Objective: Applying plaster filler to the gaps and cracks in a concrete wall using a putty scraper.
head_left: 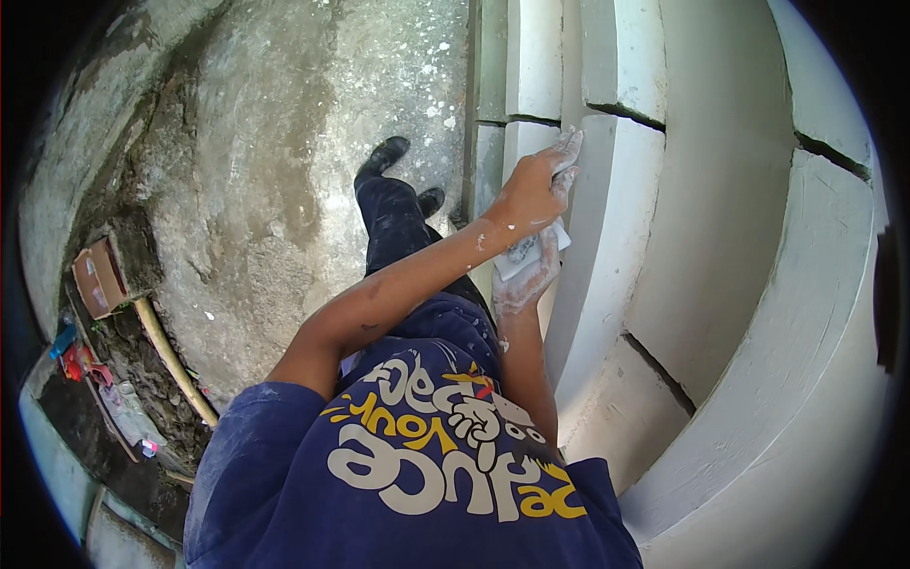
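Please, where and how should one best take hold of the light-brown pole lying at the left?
I would grip the pole near its middle, from above and its right side: it is long and slender, so that should balance it. Its upper end is beside the cardboard box; concrete floor lies to its right.

"What lies just left of the stepped ledge [616, 228]?"
"The left hand [536, 186], and a pad [520, 250] in the right hand [533, 282]; then shoes [388, 153] on the floor [275, 152]."
"Farther left?"
"A cardboard box [99, 276] beside a pole [173, 357]."
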The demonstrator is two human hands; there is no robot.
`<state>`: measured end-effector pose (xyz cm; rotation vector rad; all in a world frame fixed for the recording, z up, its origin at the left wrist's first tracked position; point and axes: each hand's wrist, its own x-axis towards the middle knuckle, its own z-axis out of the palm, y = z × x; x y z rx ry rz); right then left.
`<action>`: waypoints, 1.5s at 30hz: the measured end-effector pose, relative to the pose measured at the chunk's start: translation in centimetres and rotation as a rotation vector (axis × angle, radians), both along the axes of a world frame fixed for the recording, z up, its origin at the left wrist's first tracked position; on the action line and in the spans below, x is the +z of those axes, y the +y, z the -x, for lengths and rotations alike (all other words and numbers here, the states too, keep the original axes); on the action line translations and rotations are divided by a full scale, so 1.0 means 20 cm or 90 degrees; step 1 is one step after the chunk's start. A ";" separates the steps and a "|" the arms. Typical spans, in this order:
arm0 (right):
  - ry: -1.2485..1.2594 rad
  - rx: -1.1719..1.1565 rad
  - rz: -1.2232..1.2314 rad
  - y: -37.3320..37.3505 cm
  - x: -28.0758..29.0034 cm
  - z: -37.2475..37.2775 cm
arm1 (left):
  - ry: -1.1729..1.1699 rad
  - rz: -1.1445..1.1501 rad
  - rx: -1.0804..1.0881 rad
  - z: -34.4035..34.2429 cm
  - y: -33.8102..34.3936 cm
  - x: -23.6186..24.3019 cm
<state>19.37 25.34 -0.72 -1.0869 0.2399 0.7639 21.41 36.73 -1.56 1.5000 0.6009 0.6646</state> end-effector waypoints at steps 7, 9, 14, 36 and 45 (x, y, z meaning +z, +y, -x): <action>0.020 -0.006 -0.038 -0.02 -0.07 0.00 | -0.061 0.075 -0.033 0.01 0.02 -0.03; -0.018 0.007 -0.012 -0.01 -0.05 -0.03 | -0.069 0.119 -0.017 -0.01 0.00 -0.03; -0.004 0.003 -0.020 0.01 -0.05 -0.05 | -0.066 0.148 -0.010 -0.02 0.01 -0.05; 0.051 0.067 0.009 0.09 0.00 -0.07 | -0.018 0.142 -0.078 -0.06 0.17 -0.10; -0.004 0.201 0.208 0.02 -0.06 0.04 | -0.021 0.579 -0.090 0.21 0.28 -0.47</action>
